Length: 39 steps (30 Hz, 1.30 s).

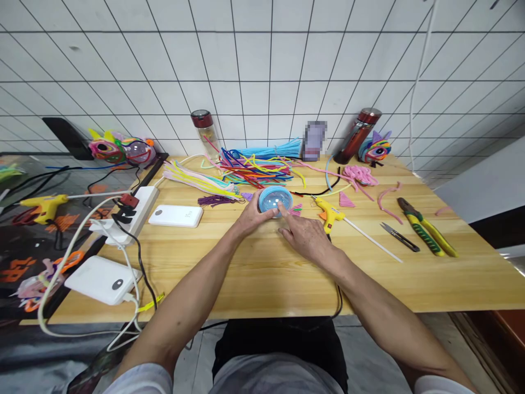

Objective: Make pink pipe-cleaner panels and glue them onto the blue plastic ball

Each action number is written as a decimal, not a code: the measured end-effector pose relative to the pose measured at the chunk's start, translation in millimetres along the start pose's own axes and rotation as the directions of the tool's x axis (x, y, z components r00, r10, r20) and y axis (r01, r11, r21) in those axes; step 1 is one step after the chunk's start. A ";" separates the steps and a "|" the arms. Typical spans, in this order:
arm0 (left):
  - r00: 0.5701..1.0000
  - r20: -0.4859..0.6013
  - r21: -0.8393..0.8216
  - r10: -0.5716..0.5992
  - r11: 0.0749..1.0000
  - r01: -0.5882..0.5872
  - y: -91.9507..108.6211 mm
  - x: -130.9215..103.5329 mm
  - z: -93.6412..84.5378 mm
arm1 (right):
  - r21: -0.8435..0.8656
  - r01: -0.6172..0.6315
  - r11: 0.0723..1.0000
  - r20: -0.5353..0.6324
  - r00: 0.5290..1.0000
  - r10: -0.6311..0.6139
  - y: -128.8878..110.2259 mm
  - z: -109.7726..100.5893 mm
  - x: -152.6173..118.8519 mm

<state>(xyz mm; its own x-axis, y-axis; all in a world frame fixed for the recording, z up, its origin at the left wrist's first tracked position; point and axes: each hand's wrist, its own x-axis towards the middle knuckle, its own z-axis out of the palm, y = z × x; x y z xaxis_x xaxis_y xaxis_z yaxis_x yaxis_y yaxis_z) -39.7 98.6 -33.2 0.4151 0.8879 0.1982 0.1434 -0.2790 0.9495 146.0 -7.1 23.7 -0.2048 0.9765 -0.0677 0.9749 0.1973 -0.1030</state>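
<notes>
My left hand [249, 215] is closed around the left side of a clear round plastic dome with a light blue fuzzy rim [275, 191]. My right hand [308, 236] has its index finger stretched into the dome, with the thumb apart and the other fingers curled. Just right of the dome lies a small pink striped piece [296, 209], partly covered. A yellow glue gun [330, 213] with a white glue stick rests beyond my right hand. Behind the dome spreads a heap of coloured pipe cleaners [258, 168].
Pliers [426, 227] and thread snips [400, 237] lie at the right. White power banks [175, 215] and a power strip [135, 213] with trailing cables occupy the left. A red flask [356, 137] and a glass bottle [206, 131] stand by the tiled wall.
</notes>
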 end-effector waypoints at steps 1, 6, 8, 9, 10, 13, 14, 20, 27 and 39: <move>1.000 -0.005 0.007 0.000 1.000 0.001 -0.3 -0.1 -0.1 | -0.008 -0.004 1.000 0.012 1.000 0.004 -2.2 -1.8 -1.1; 1.000 -0.022 0.030 0.010 1.000 -0.010 -2.4 0.1 -1.0 | -0.001 -0.019 1.000 0.010 1.000 0.019 -7.5 -6.3 -4.9; 1.000 -0.015 0.014 0.005 1.000 -0.004 -2.5 0.4 -1.2 | 0.022 -0.023 0.999 -0.014 1.000 0.023 -6.7 -5.8 -5.4; 1.000 -0.012 0.003 0.000 1.000 0.000 -2.2 0.5 -1.2 | 0.034 -0.022 0.999 -0.022 0.999 0.023 -6.1 -5.4 -5.5; 1.000 -0.012 -0.006 -0.005 1.000 0.005 -1.8 0.5 -1.2 | 0.042 -0.019 0.999 -0.023 1.000 0.020 -5.5 -5.1 -5.4; 1.000 -0.024 -0.021 -0.018 1.000 0.017 -0.6 0.4 -0.9 | 0.045 -0.008 0.999 0.002 1.000 0.008 -4.4 -5.4 -4.9; 0.999 -0.025 -0.022 -0.019 1.000 0.019 -0.5 0.5 -1.0 | 0.047 -0.004 0.999 0.008 1.000 0.004 -4.3 -5.6 -4.6; 1.000 -0.022 0.005 -0.007 1.000 0.007 -4.2 1.6 -2.1 | 0.125 -0.020 0.992 -0.055 0.998 0.027 -3.3 -4.9 -2.5; 0.999 -0.034 0.024 0.003 1.000 -0.002 -5.2 2.0 0.1 | 0.143 -0.057 0.988 -0.096 0.993 0.071 1.9 0.8 0.9; 0.996 -0.059 0.052 0.071 0.996 -0.068 -12.0 4.7 3.1 | 0.180 -0.349 0.920 -0.161 0.912 0.377 23.8 -25.6 5.3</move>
<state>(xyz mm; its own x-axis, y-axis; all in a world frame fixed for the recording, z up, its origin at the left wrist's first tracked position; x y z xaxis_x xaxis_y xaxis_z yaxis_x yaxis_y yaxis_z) -36.7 105.0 -44.4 0.3703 0.8860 0.2790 0.1615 -0.3572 0.9200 170.3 5.0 46.2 0.1952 0.9790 0.0594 0.9525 -0.1748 -0.2496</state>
